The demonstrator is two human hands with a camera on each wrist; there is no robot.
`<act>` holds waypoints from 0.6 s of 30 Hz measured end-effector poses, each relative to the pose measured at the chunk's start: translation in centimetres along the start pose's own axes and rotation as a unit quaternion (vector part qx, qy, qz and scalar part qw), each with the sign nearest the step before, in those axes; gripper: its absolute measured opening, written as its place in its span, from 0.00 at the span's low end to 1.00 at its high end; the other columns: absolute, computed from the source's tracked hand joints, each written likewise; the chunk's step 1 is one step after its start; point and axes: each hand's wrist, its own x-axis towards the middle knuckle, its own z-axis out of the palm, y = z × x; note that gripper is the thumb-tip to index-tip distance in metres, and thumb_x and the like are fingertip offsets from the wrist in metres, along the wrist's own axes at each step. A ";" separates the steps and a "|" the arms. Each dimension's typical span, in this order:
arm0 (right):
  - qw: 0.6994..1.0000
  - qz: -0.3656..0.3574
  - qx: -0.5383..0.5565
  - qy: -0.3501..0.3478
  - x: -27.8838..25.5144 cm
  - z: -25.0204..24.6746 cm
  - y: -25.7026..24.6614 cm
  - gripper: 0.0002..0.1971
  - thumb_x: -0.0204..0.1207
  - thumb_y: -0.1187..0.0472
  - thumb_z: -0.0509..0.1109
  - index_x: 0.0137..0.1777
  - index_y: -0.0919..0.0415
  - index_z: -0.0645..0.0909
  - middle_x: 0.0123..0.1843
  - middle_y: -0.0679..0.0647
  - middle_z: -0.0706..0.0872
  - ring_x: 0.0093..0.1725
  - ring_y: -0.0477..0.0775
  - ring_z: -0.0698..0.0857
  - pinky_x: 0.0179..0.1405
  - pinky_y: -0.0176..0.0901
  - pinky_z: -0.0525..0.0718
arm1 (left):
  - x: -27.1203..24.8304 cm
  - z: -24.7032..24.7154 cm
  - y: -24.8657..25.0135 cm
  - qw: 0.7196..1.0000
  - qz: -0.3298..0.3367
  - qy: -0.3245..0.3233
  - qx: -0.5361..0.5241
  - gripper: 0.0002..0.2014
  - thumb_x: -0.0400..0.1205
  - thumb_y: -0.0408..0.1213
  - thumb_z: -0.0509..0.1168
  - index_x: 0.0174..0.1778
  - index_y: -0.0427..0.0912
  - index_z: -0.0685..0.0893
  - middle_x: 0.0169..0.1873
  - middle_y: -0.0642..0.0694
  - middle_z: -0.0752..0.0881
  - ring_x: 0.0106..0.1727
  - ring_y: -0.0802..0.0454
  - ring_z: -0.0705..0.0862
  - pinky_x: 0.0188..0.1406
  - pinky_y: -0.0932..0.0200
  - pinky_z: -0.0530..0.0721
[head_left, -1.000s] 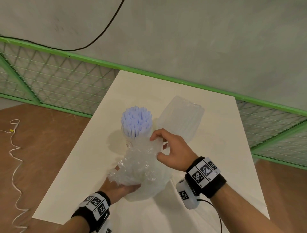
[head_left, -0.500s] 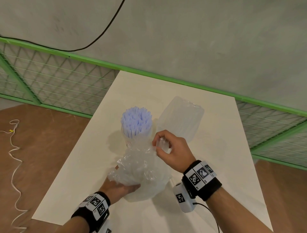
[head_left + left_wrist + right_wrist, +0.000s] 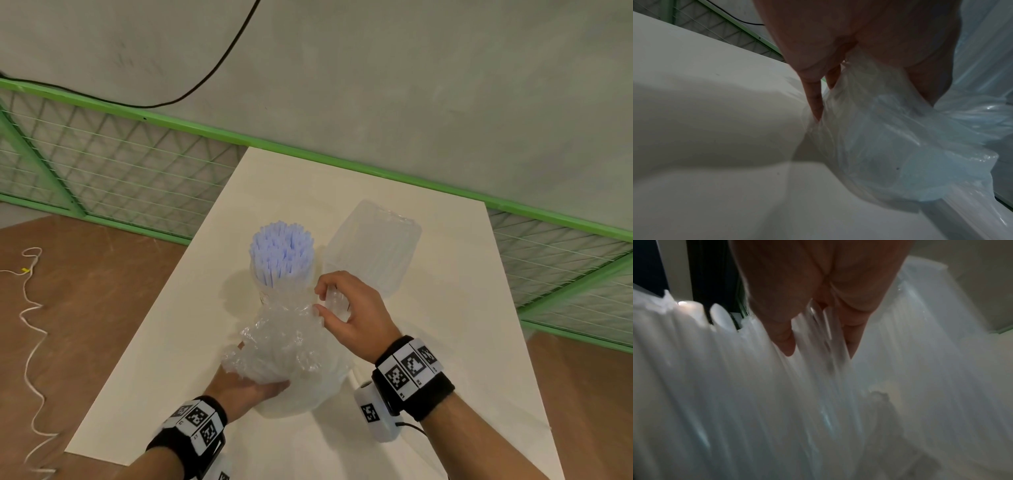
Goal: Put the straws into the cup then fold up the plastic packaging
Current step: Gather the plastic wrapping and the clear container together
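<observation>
Two hands: both work on the clear wrapping at the near middle of the table (image 3: 445, 342)
Left hand (image 3: 246, 387): lies low beside the near end of the plastic packaging (image 3: 284, 346), palm up, fingers curled into the crumpled film and gripping it; the left wrist view shows the fingers (image 3: 813, 97) dug into the bunched plastic just above the tabletop
Right hand (image 3: 349, 318): sits at the far right edge of the same packaging, thumb and fingers curled and pinching a folded strip of clear film; in the right wrist view that strip runs down between the thumb and the fingers (image 3: 853, 337), though the picture is blurred
Plastic packaging: one crumpled, see-through bundle held between the two hands, its far end reaching up to the base of the cup
Straws (image 3: 281, 251): pale blue bunch standing upright in the cup (image 3: 263, 294), tips well above the rim
Cup: clear, standing on the table just beyond the packaging, mostly hidden by the film
Second plastic bag (image 3: 373, 250): clear and flattened, lying on the table to the right of the straws, beyond the right hand
Wrists: each carries a black band with black-and-white square markers
Surroundings: green mesh fence (image 3: 113, 164) behind the table, grey wall with a black cable (image 3: 219, 65), brown floor with a white cord (image 3: 30, 308) at left
</observation>
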 end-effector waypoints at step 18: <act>0.993 0.007 -0.036 0.114 -0.1 -1.1 -0.4 0.12 0.80 0.61 0.74 0.62 0.53 0.81 0.51 0.44 0.88 0.54 0.37 0.85 0.56 0.25 0.77 | 0.7 -0.3 -1.0 0.999 0.022 -0.003 0.030 0.25 0.66 0.33 0.83 0.55 0.51 0.82 0.43 0.58 0.88 0.41 0.82 0.83 0.37 0.85 0.76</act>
